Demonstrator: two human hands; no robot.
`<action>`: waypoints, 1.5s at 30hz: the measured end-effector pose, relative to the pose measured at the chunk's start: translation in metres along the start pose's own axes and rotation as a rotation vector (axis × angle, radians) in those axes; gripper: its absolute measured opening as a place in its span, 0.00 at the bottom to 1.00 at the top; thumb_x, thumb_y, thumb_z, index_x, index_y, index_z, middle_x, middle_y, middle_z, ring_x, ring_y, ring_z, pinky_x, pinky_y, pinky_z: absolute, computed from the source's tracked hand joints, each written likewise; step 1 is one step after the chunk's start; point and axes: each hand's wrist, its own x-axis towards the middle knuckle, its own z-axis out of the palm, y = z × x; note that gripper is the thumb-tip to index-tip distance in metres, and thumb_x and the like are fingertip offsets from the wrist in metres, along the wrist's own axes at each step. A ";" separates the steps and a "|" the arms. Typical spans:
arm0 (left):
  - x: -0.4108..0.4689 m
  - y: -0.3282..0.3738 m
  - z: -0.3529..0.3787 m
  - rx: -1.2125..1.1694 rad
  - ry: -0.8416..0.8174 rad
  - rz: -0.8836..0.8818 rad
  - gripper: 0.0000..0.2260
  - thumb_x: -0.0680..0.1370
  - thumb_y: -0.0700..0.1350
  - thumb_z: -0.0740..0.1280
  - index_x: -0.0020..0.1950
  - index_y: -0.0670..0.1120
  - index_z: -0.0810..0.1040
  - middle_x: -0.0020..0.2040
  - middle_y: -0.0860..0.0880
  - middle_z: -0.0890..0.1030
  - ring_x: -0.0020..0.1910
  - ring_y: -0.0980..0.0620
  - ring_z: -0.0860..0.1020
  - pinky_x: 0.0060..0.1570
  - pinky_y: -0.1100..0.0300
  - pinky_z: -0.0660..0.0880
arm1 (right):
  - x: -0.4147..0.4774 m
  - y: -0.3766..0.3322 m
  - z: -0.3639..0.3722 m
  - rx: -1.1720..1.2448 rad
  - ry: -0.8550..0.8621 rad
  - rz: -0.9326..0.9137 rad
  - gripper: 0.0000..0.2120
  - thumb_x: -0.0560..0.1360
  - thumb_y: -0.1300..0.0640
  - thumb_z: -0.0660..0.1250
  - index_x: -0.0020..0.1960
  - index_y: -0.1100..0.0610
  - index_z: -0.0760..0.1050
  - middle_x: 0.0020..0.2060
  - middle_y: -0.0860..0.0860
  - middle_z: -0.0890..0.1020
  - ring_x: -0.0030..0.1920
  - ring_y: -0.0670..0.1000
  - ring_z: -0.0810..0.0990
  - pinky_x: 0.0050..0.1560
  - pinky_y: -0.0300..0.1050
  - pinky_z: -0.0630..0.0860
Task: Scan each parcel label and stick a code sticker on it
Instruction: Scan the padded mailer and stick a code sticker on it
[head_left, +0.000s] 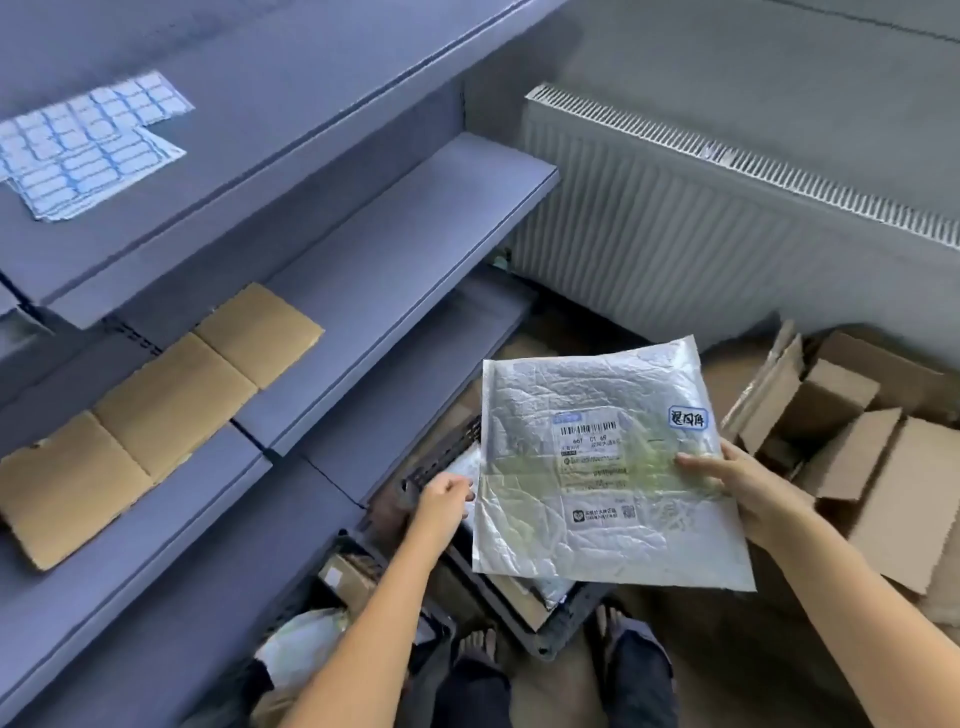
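right hand (737, 480) grips the silver parcel (608, 467) at its right edge, label (589, 441) facing up, nearly flat; left hand (441, 501) curled at its left edge, grip unclear.

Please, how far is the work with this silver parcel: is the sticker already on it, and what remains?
Looks done: the silver parcel carries a blue-edged sticker beside its printed label. In hand: the right hand holds the parcel, while the left hand reaches by the dark crate. Left: more parcels lie in that crate; sticker sheets wait on the top shelf.
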 end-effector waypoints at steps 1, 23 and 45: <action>0.001 -0.007 0.007 0.000 0.017 -0.033 0.07 0.82 0.44 0.56 0.51 0.46 0.73 0.48 0.49 0.77 0.40 0.54 0.73 0.37 0.62 0.69 | 0.015 0.003 -0.004 -0.023 -0.026 0.022 0.12 0.74 0.65 0.65 0.57 0.58 0.74 0.48 0.60 0.83 0.40 0.59 0.84 0.39 0.54 0.82; 0.162 -0.226 0.188 0.015 0.103 -0.400 0.07 0.80 0.44 0.58 0.52 0.48 0.75 0.51 0.50 0.78 0.53 0.49 0.77 0.54 0.57 0.73 | 0.313 0.236 0.007 -0.444 -0.251 0.318 0.14 0.71 0.70 0.68 0.54 0.60 0.74 0.45 0.61 0.82 0.39 0.57 0.80 0.49 0.57 0.77; 0.200 -0.312 0.245 0.083 0.011 -0.322 0.10 0.80 0.43 0.57 0.57 0.46 0.75 0.57 0.49 0.78 0.55 0.49 0.76 0.57 0.53 0.73 | 0.359 0.366 0.006 -1.163 0.007 0.039 0.29 0.72 0.56 0.70 0.69 0.63 0.64 0.65 0.60 0.71 0.64 0.60 0.70 0.64 0.55 0.68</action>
